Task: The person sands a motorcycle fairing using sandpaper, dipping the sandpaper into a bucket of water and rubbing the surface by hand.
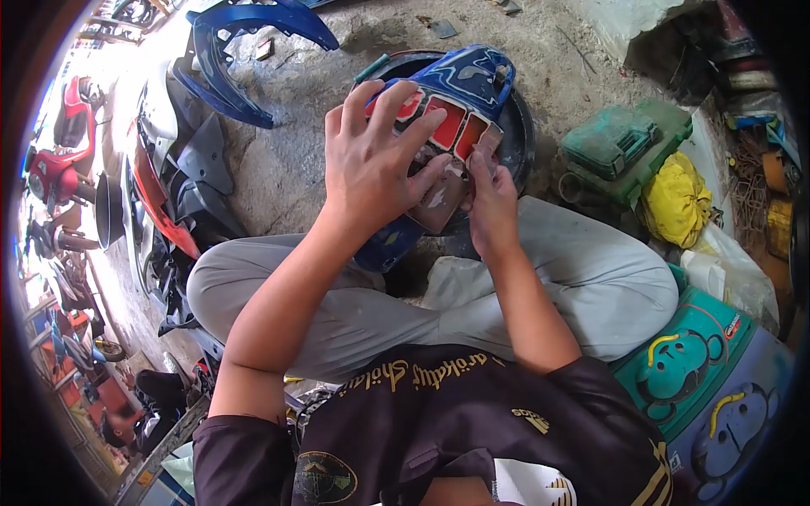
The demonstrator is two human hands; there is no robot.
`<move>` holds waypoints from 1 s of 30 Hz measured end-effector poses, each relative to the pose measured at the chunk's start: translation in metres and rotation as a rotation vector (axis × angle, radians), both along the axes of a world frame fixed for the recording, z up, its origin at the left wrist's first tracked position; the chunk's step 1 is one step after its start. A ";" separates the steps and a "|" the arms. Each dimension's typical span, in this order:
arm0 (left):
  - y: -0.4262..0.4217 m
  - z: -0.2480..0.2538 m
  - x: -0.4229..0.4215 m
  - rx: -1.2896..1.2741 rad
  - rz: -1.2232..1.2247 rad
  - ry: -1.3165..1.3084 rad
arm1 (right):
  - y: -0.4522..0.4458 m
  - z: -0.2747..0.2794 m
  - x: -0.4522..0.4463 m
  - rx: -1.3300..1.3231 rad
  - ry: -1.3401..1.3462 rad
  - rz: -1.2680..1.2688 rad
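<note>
A blue motorcycle body panel [471, 78] with red, white-edged sections lies over a round dark basin [525, 139] between my legs. My left hand [371, 156] is spread over the left part of the panel, fingers apart and bent, thumb pointing right. At the panel's right side, my right hand [492, 198] has its thumb and fingers closed on a small brownish piece of sandpaper [487, 145], held against the edge of a red section. A worn grey-brown surface [439, 205] shows between my hands. My left hand hides part of the panel.
Another blue panel [221, 72] lies on the concrete floor at upper left, with grey and orange fairings [160, 202] below it. At right are a green tool case [612, 139], a yellow bag [677, 198] and a teal box [688, 354]. A person [139, 417] is at lower left.
</note>
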State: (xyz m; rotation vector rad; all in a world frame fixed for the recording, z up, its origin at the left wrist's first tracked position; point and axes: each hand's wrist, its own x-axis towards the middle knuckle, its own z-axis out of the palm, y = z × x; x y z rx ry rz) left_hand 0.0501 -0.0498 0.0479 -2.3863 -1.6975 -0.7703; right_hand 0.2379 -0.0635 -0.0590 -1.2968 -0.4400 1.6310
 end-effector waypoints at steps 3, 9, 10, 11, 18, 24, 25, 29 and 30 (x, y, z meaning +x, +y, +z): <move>0.000 0.000 0.001 -0.011 0.004 -0.010 | -0.005 -0.008 -0.007 -0.003 -0.102 -0.039; 0.005 -0.008 -0.009 -0.001 -0.019 -0.026 | 0.037 -0.013 0.008 0.006 -0.119 0.046; 0.005 -0.005 -0.006 -0.014 0.003 -0.032 | 0.029 -0.010 0.004 0.008 -0.169 0.041; 0.004 0.001 0.000 -0.028 0.029 -0.037 | 0.015 -0.005 -0.002 0.011 -0.219 0.040; 0.007 0.000 0.003 -0.032 0.057 0.039 | 0.051 -0.010 -0.010 -0.030 -0.161 -0.042; 0.006 0.002 0.003 -0.064 0.078 0.040 | 0.017 0.000 -0.022 -0.016 0.038 -0.075; 0.007 -0.001 0.002 -0.049 0.078 0.030 | 0.012 -0.007 -0.022 -0.002 0.060 -0.071; 0.007 -0.004 0.001 -0.060 0.069 0.072 | 0.065 -0.029 -0.010 -0.063 0.092 0.008; 0.007 -0.004 0.001 -0.066 0.073 0.070 | 0.061 -0.022 -0.011 -0.066 0.070 0.024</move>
